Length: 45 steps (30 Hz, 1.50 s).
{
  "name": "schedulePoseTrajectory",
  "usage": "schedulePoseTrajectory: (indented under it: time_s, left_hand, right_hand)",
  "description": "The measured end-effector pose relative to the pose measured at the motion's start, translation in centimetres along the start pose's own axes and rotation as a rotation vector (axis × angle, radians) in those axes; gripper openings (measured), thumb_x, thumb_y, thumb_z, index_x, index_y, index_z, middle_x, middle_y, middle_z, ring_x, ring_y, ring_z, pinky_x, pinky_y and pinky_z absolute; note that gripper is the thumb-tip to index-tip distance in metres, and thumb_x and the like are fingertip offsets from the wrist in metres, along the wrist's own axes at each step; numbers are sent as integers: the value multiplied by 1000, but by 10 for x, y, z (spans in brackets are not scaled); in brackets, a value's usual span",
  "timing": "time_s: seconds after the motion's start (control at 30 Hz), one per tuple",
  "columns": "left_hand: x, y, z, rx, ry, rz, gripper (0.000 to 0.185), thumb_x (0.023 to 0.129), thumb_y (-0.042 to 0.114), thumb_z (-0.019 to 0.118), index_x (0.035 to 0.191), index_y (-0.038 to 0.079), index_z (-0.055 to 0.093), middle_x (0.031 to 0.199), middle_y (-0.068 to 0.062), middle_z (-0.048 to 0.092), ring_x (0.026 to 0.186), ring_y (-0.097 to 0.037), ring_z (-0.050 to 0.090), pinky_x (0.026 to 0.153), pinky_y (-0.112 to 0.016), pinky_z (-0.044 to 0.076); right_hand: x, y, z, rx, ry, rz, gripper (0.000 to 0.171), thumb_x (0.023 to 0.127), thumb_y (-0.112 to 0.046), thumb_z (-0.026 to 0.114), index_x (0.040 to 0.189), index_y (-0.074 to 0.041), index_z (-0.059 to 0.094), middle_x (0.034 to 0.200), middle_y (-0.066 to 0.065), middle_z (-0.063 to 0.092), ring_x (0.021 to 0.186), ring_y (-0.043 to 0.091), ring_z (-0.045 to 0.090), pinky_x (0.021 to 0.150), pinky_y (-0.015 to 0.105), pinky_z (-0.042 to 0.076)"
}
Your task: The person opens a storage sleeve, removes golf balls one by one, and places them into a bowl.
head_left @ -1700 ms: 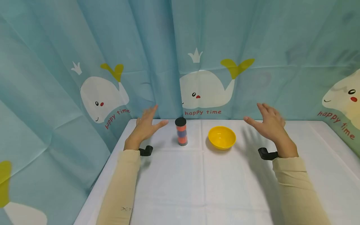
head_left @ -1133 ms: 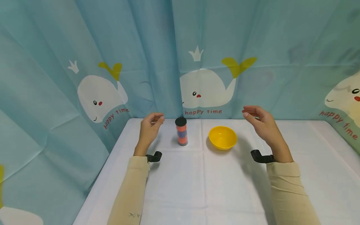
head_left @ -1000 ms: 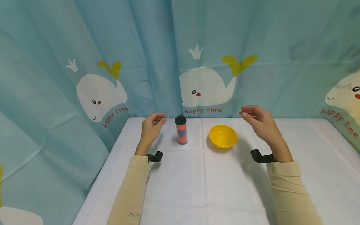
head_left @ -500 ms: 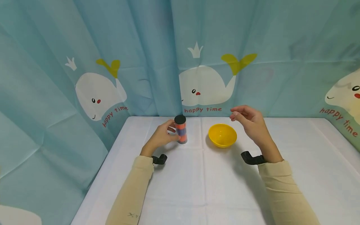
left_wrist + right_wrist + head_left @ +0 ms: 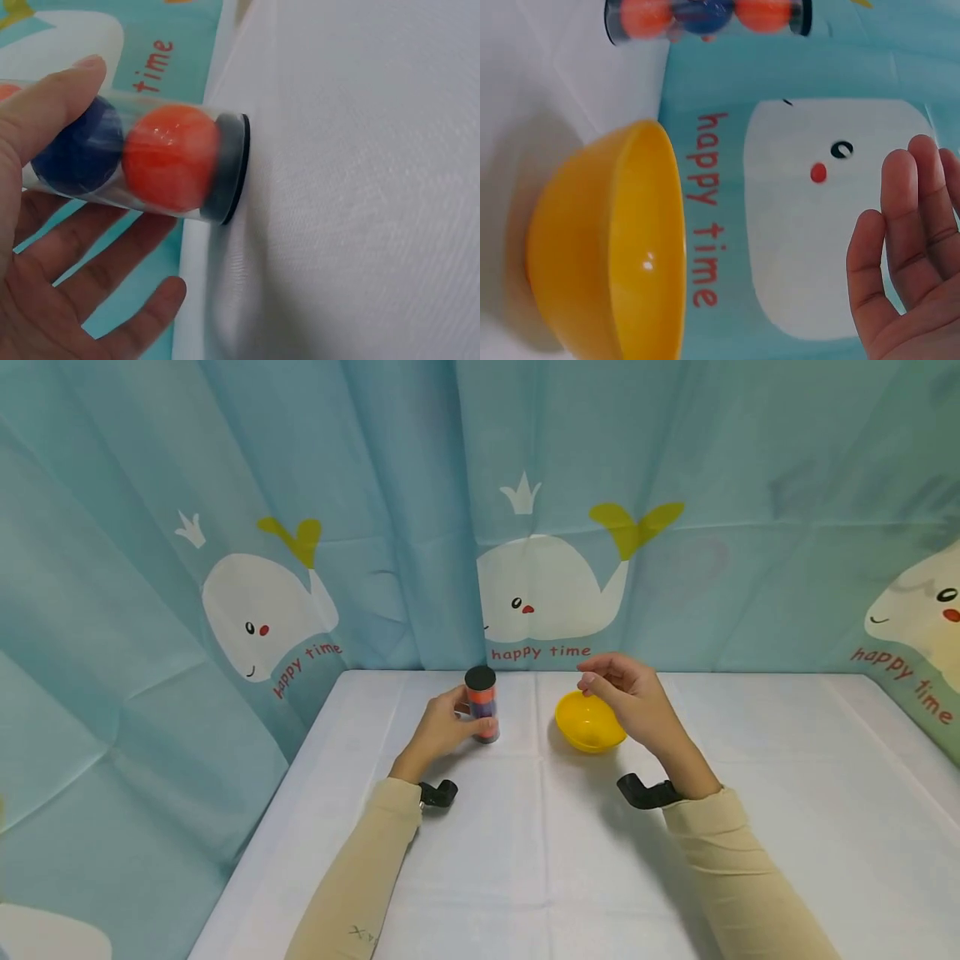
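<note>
The tube (image 5: pixel 482 703) stands upright on the white table (image 5: pixel 525 860) at centre frame, just left of the yellow bowl (image 5: pixel 588 724). Being tall and narrow, it could tip or slide if the left hand (image 5: pixel 442 729) squeezes unevenly. That hand's thumb and fingers curl around the tube's lower part over the orange and blue balls. The right hand (image 5: pixel 633 702) hovers above the bowl, fingers loosely curled, holding nothing.

Yellow bowl (image 5: pixel 590 722); orange and blue balls (image 5: pixel 171 157).
</note>
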State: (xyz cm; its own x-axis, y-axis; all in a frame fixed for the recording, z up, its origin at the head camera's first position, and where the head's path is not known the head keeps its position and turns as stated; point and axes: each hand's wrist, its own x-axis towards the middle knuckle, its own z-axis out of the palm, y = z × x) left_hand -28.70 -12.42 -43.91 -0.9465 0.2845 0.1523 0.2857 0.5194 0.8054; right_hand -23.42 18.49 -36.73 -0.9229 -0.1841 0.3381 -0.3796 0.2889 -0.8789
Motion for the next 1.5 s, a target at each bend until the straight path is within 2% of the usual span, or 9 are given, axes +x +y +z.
schedulePoseTrajectory:
  time_s: [0.1, 0.3, 0.4, 0.5, 0.63, 0.77, 1.0, 1.27, 1.5]
  left_hand:
    - [0, 0, 3, -1, 7, 14, 49, 87, 33, 84, 129, 15, 67, 125, -3, 73, 111, -24, 68, 97, -44, 55]
    - [-1, 2, 5, 13, 18, 30, 47, 88, 34, 82, 129, 14, 67, 126, -4, 73, 115, -25, 69, 102, -47, 54]
    - [-2, 6, 5, 13, 22, 37, 49, 88, 35, 82, 129, 14, 67, 125, -4, 74, 115, -26, 70, 101, -47, 55]
    - [-2, 9, 7, 9, 26, 44, 48, 87, 35, 83, 128, 13, 68, 121, -5, 74, 108, -27, 72, 95, -44, 58]
    - [-2, 15, 10, 17, 41, 46, 46, 87, 36, 83, 126, 15, 68, 116, -4, 75, 102, -25, 69, 88, -41, 58]
    - [-3, 22, 12, 13, 33, 24, 47, 87, 38, 82, 128, 20, 68, 120, 0, 74, 108, -24, 66, 91, -43, 56]
    - [-4, 28, 17, -7, -19, 30, 46, 87, 40, 82, 128, 25, 68, 122, 3, 72, 111, -26, 62, 93, -45, 54]
    - [-7, 39, 23, 3, -47, 83, 54, 84, 34, 86, 133, 22, 67, 130, 1, 70, 111, -26, 63, 100, -51, 53]
    - [-10, 46, 27, 14, -70, 96, 53, 85, 35, 85, 134, 24, 67, 127, 5, 71, 108, -19, 64, 96, -42, 55]
  right_hand:
    - [1, 1, 7, 5, -21, 4, 23, 105, -16, 57, 119, -1, 66, 105, 22, 68, 96, 30, 68, 89, 19, 56]
    - [1, 3, 18, 9, -62, 30, 20, 103, -14, 58, 119, -4, 66, 107, 24, 67, 98, 38, 65, 87, 20, 55]
    - [1, 3, 21, 10, -73, 28, 20, 103, -15, 59, 119, -5, 66, 108, 27, 66, 98, 39, 65, 87, 20, 55]
    - [1, 3, 24, 0, -69, 25, 20, 103, -16, 61, 118, -5, 67, 107, 25, 67, 97, 40, 66, 85, 22, 55]
    - [1, 4, 26, -11, -69, 31, 21, 103, -18, 62, 118, -5, 67, 105, 22, 67, 96, 40, 65, 86, 30, 57]
    - [2, 3, 27, -15, -79, 37, 23, 103, -21, 62, 119, -5, 67, 107, 26, 66, 95, 40, 66, 85, 32, 57]
    - [1, -1, 30, -62, -89, 42, 26, 102, -22, 64, 123, -6, 66, 107, 15, 68, 94, 37, 65, 80, 22, 53]
    - [2, 2, 34, -109, -92, 56, 42, 99, -31, 68, 134, -9, 61, 114, 10, 64, 96, 25, 65, 83, 26, 53]
    - [0, 2, 38, -171, -76, 23, 48, 94, -35, 76, 136, -16, 62, 111, 7, 63, 93, 23, 66, 81, 33, 55]
